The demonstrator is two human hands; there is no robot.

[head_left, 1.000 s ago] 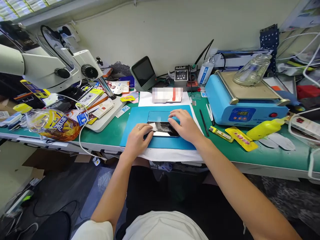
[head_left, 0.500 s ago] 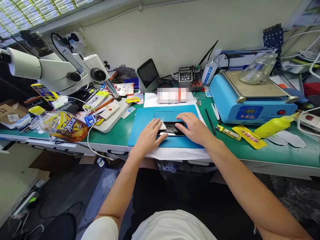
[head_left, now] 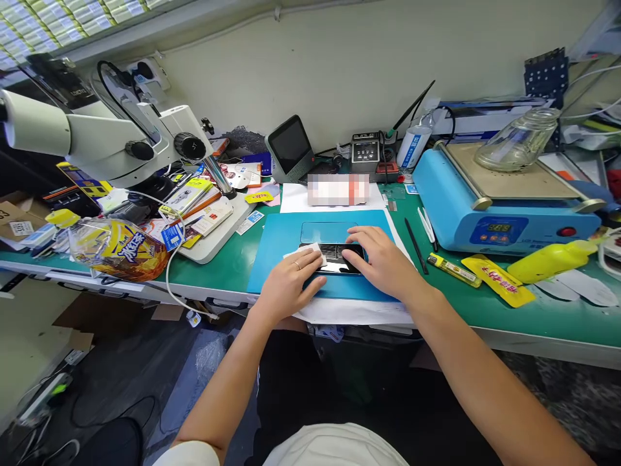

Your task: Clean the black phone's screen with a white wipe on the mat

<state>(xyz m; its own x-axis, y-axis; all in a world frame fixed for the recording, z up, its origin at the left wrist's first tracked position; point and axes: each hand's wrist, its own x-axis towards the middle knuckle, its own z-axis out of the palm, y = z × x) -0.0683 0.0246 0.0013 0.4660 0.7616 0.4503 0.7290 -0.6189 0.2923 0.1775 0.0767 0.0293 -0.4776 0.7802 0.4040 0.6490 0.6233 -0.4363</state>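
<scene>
A black phone [head_left: 336,257] lies flat on a blue work mat [head_left: 272,252] at the bench's front edge. My left hand [head_left: 291,283] rests at the phone's left end, fingers curled onto a small white wipe [head_left: 310,250] that lies over that end. My right hand [head_left: 378,259] lies on the phone's right half, fingers flat and pressing down. A clear film or glass sheet [head_left: 327,231] lies on the mat just behind the phone.
A white microscope [head_left: 97,139] stands at the left over scattered packets. A blue heating machine [head_left: 499,200] with a glass jar [head_left: 517,139] sits at the right. A small screen [head_left: 290,147], a soldering station [head_left: 366,152], tweezers [head_left: 427,226], a yellow bottle [head_left: 553,259] are around.
My left hand has slid the white wipe along the phone's left end. The right hand stayed pressed on the phone. The camera shifted slightly.
</scene>
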